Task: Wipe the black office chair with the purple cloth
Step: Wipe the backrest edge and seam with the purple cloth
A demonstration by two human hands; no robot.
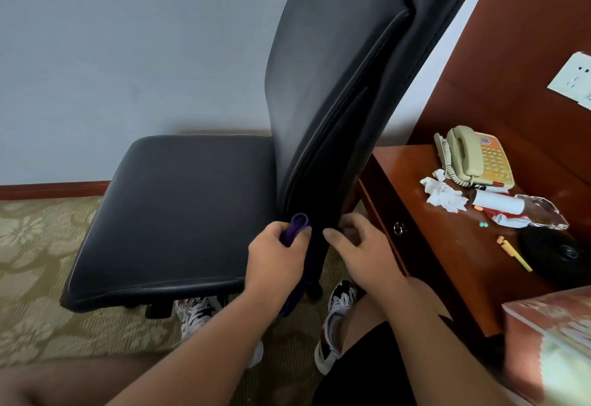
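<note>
Gripping purple cloth (295, 228) in left hand (275, 255) at chair back (335, 70) | right hand (361, 252) curled, hold unclear

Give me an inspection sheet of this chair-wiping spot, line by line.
Surface: seat of the black office chair, smooth, pale line along its near edge.
Job's things: purple cloth bunched against the lower edge of the backrest.
Clutter: telephone, crumpled tissues and yellow pen on the wooden desk.
Hands: left hand grips the cloth; right hand curled beside the backrest edge, grip unclear.
Cables: coiled phone cord beside the telephone.
Surroundings: grey wall, patterned carpet, wall socket.
</note>
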